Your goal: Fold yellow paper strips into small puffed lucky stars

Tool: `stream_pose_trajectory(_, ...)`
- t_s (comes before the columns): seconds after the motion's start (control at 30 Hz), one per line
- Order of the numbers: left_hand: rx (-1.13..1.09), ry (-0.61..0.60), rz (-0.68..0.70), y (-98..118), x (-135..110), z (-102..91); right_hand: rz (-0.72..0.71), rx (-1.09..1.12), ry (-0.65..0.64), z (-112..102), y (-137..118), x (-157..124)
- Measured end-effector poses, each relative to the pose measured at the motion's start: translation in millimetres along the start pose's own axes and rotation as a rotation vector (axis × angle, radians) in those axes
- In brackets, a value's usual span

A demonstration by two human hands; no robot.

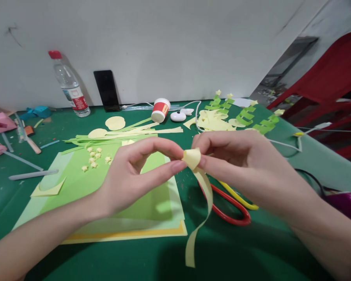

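Observation:
Both of my hands pinch one pale yellow paper strip [203,195] above the green table [245,253]. My left hand [134,175] grips the folded top of the strip with thumb and forefinger. From the other side, my right hand [240,160] holds the same fold with closed fingers. The strip's free tail curls down to the table. Several small folded yellow paper stars [94,157] lie on a stack of green and yellow paper sheets [111,210] under my left hand.
Scissors with red and yellow handles [234,205] lie beneath the strip. Farther back are cut paper strips [125,132], green paper garlands [245,115], a glue pot [160,110], a water bottle [68,86], a phone [107,90] against the wall, and a red chair [330,82] at right.

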State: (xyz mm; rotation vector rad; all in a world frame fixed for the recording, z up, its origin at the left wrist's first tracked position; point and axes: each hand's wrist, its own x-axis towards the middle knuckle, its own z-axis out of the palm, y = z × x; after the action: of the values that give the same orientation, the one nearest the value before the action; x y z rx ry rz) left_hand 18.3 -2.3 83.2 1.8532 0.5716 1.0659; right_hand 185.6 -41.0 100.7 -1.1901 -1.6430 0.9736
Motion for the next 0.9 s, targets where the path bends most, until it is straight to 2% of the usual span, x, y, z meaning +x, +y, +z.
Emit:
stream_pose_trajectory(0.3,0.060,-0.018,-0.015,3.7,2.8,-3.0,-0.003,0.005,-0.053,-1.4,2.3,4.7)
stream_pose_trajectory(0.47,0.085,0.001,0.039,3.0,1.3,-1.8,-0.020,-0.005,-0.063,0.1,1.9,2.3)
stream_pose_trajectory(0.6,0.147,0.062,0.087,3.0,-0.1,-2.8,-0.109,-0.092,-0.044,0.7,2.0,1.3)
stream_pose_trajectory(0.77,0.156,-0.045,0.028,4.9,1.6,-4.6,-0.313,-0.378,0.010,-2.6,2.8,3.1)
stream_pose_trajectory(0.9,0.194,-0.013,0.043,4.9,1.8,-4.1,-0.308,-0.379,-0.012,-6.5,2.9,4.9)
